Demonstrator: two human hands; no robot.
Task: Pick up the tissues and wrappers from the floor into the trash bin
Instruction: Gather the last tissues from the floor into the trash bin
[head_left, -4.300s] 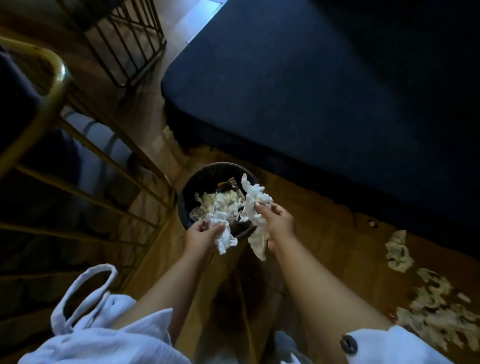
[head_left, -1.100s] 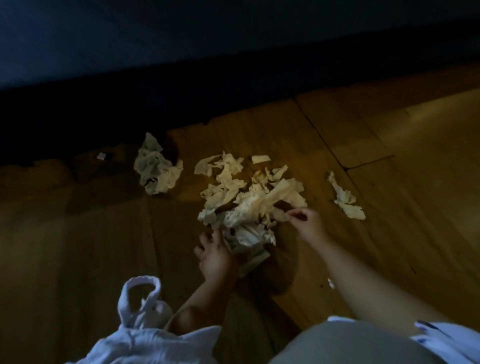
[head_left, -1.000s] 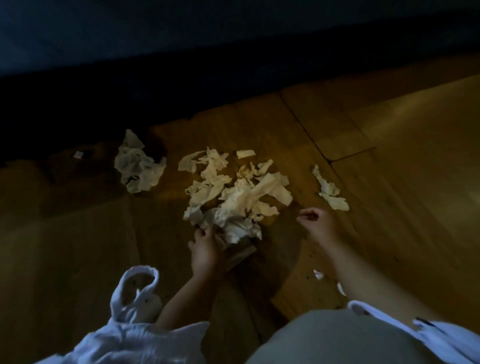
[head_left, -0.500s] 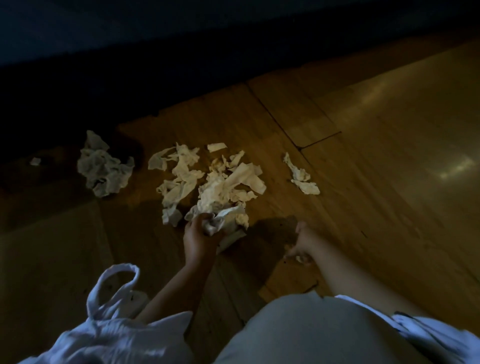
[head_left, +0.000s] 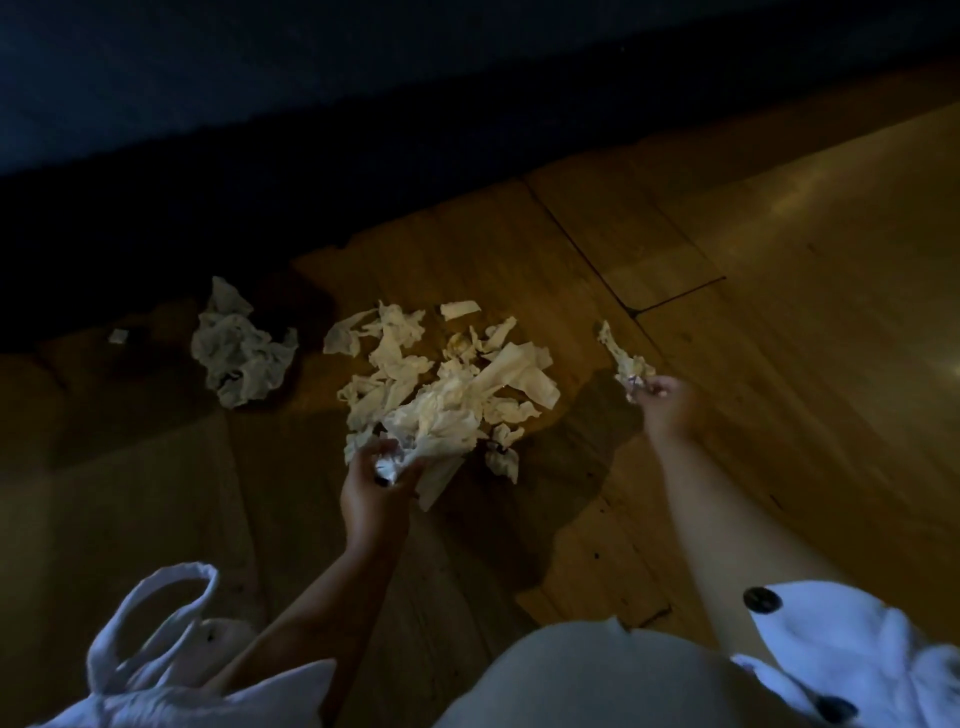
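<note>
Here, the left hand clamps its grip on a tissue wad; the right hand pinches a tissue strip.

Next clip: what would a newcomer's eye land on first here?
A heap of torn, crumpled pale tissues lies mid-frame on the brown wooden floor, the left hand gripping its near edge. To its right, the right hand pinches a separate twisted tissue strip; a grey crumpled wad lies apart at left.
</note>
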